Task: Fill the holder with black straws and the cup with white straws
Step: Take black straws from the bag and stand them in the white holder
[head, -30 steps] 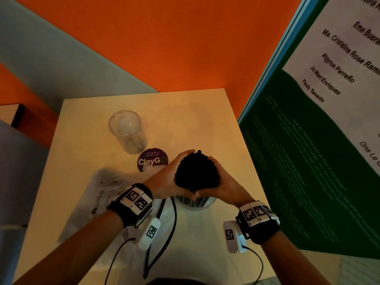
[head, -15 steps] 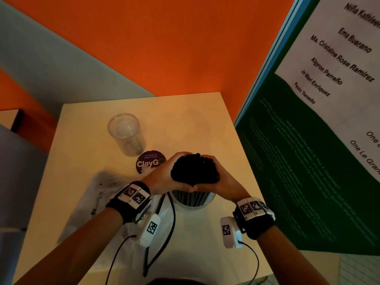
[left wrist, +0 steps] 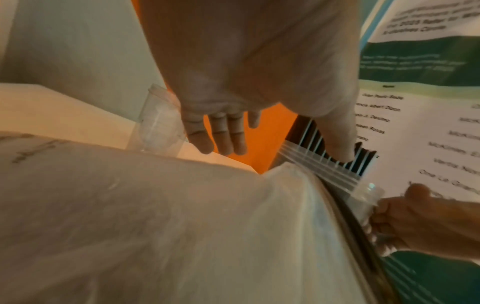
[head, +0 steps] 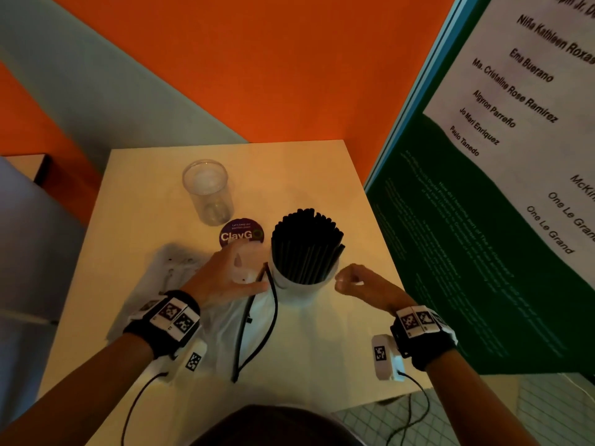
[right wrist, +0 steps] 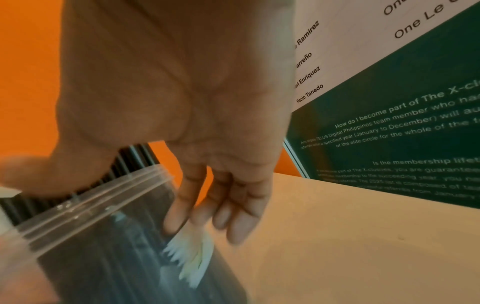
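The clear ribbed holder (head: pixel 302 286) stands mid-table, packed with black straws (head: pixel 306 239) that fan out above its rim. My left hand (head: pixel 231 272) lies just left of it on a translucent plastic bag (head: pixel 180 268), fingers (left wrist: pixel 223 131) straight, thumb beside the holder (left wrist: pixel 324 164). My right hand (head: pixel 351 280) hovers at the holder's right side, fingers (right wrist: pixel 221 205) loosely hanging by its wall (right wrist: pixel 91 216) and gripping nothing I can make out. A white jagged scrap (right wrist: pixel 189 257) shows below those fingertips. The clear cup (head: pixel 208 191) stands empty at the back left. No white straws are plainly visible.
A round purple ClayGo sticker (head: pixel 241 233) lies between cup and holder. A black cable (head: pixel 257 326) loops over the bag in front of the holder. A green and white poster board (head: pixel 483 252) walls off the table's right edge; an orange wall stands behind.
Both hands have let go of the black straw bundle, which now stands spread in the holder. The left hand moved left onto the bag, the right hand dropped to the holder's right.
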Action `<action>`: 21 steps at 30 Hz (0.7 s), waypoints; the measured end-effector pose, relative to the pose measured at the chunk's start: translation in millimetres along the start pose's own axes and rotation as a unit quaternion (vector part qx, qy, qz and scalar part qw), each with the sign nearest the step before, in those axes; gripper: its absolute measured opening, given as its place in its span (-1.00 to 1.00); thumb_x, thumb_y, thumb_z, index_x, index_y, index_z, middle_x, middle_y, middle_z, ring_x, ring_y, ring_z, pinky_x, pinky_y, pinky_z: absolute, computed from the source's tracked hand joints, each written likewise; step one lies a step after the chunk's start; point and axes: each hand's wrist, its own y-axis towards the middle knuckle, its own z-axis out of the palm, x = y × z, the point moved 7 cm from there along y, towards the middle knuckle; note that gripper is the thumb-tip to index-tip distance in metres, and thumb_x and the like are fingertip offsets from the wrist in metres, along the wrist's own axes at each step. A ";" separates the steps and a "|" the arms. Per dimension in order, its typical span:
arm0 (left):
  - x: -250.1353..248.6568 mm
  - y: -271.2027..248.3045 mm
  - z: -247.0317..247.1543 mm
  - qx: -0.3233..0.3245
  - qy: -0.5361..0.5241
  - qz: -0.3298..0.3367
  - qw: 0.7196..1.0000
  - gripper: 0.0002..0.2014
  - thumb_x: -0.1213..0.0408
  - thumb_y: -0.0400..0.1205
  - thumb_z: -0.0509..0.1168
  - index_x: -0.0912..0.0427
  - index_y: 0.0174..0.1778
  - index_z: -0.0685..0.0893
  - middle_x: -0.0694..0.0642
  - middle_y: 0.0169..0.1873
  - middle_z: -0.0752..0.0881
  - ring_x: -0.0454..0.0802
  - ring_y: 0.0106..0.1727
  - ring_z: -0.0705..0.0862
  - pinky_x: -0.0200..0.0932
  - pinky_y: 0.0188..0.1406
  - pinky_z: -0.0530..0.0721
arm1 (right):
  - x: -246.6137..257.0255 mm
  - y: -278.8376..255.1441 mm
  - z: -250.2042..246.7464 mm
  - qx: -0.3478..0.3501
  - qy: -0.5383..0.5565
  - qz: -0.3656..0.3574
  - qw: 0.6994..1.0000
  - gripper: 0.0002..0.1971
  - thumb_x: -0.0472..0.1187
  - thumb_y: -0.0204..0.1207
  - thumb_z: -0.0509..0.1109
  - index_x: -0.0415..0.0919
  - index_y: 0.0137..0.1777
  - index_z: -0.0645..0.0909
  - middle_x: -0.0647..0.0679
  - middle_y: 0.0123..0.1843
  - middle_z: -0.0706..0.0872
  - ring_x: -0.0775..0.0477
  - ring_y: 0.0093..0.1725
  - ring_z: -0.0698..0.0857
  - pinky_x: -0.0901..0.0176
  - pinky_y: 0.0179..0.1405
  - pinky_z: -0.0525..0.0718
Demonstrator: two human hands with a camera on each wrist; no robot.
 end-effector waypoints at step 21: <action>-11.6 -77.2 -28.8 -0.017 0.009 0.045 0.999 -0.58 0.25 0.67 0.29 0.03 0.46 0.42 0.13 0.07 0.67 0.04 -0.02 0.67 -0.04 -0.06 0.68 | 132.9 67.8 226.0 0.049 -0.276 -0.003 0.960 -0.57 -0.22 0.69 0.17 -0.39 0.50 0.34 -0.34 0.39 0.51 -0.19 0.21 0.57 -0.01 0.33 0.54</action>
